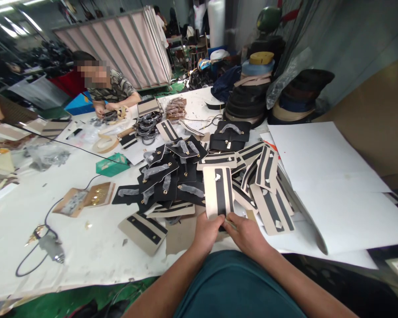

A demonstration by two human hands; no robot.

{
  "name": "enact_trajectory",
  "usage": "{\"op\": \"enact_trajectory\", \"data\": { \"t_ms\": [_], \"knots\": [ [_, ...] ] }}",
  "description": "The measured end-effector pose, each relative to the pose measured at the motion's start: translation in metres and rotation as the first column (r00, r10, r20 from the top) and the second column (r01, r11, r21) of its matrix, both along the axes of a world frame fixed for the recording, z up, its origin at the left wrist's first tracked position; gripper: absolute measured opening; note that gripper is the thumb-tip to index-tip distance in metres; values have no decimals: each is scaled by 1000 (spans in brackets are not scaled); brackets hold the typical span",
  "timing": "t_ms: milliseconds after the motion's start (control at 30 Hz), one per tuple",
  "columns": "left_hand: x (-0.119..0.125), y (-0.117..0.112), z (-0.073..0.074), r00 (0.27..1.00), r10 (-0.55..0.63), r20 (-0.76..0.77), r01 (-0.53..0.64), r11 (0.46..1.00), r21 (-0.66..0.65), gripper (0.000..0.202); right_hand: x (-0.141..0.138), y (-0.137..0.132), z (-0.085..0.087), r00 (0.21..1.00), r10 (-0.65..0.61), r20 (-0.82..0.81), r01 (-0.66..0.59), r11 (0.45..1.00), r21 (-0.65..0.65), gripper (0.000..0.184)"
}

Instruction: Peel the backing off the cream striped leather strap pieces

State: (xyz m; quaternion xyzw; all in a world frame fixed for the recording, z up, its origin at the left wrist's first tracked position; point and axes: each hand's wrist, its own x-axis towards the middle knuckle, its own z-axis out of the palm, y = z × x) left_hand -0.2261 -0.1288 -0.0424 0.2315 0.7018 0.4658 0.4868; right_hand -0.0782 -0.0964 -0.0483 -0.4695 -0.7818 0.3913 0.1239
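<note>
Both my hands grip the near end of a beige panel (209,194) with a broad black stripe and a small white scrap on it. My left hand (207,229) pinches its lower left edge, thumb on top. My right hand (243,229) closes on the lower right corner, close beside the left. Beyond and left lies a heap of black bag flaps (159,176) with plastic-wrapped handles. To the right, striped beige panels (270,205) overlap in a loose pile. A finished-looking black handbag (230,137) sits behind them.
Left on the table are a green box (112,164), a carton of gold-coloured fittings (101,194) and a grey corded tool (52,248). White sheets (331,163) lie at right. Strap rolls (248,97) stand behind. A co-worker (114,86) sits across the table.
</note>
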Motion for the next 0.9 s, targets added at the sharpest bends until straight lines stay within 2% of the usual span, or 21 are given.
{"op": "enact_trajectory", "data": {
  "t_ms": [167, 233, 300, 367, 433, 533, 600, 700, 800, 833, 900],
  "knots": [
    [10, 14, -24, 1000, 8, 24, -9, 997, 78, 15, 4, -4, 3, 993, 109, 49, -117, 975, 188, 27],
    [9, 26, -32, 997, 70, 33, -72, 995, 65, 19, 7, -9, 7, 985, 171, 33, -174, 960, 220, 30],
    [5, 40, -34, 991, 115, 71, -120, 991, 60, 27, 12, -13, 12, 984, 172, -40, -160, 965, 206, 31],
    [3, 52, -29, 983, 80, 163, -94, 992, 81, 34, 18, -15, 15, 983, 75, -170, -58, 993, 104, 28],
    [6, 64, -20, 961, -33, 273, 2, 994, 113, 37, 26, -16, 15, 959, -59, -279, 43, 997, -62, 24],
    [22, 87, -5, 920, -189, 342, 135, 975, 175, 40, 35, -16, 10, 930, -176, -324, 89, 959, -268, 26],
    [39, 110, 6, 914, -265, 308, 196, 952, 235, 41, 37, -16, 8, 923, -206, -324, 95, 941, -326, 25],
    [69, 154, 27, 888, -415, 197, 339, 882, 328, 42, 36, -15, 10, 912, -232, -339, 114, 935, -335, 29],
    [92, 189, 44, 804, -566, 184, 465, 790, 399, 66, 34, -15, 13, 901, -258, -348, 94, 901, -423, 30],
    [95, 195, 44, 809, -553, 199, 446, 798, 405, 74, 35, -16, 12, 904, -264, -336, 88, 885, -458, 33],
    [88, 194, 34, 894, -411, 179, 322, 867, 380, 77, 36, -17, 9, 922, -264, -283, 98, 867, -489, 39]
  ]
}}
